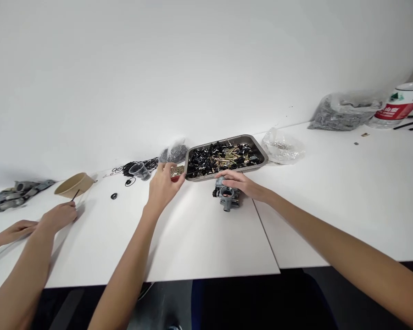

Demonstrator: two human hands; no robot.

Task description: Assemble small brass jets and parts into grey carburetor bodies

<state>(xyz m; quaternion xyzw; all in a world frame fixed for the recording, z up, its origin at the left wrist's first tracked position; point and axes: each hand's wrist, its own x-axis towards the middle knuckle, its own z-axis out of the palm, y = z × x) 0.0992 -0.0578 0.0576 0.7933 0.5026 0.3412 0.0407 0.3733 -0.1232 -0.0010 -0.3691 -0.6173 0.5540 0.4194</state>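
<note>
A grey metal carburetor (227, 195) stands on the white table, its round bore facing me. My right hand (240, 180) lies over its top and right side, the fingers curved across it and holding it in place. To the left, my left hand (162, 187) hovers at a small red container (177, 171) of tiny brass-coloured parts. Its thumb and fingers are apart, and I see nothing between them. Just behind both hands is a metal tray (223, 176) heaped with black fittings and long brass-coloured screws.
Black rubber rings, a clear plastic cup (140, 171) and a tan bowl (75, 184) lie leftward. Another person's hands (57, 217) work there with a thin dark tool. Plastic bags of parts (344, 112) and a cut bottle (397, 107) stand along the wall at right.
</note>
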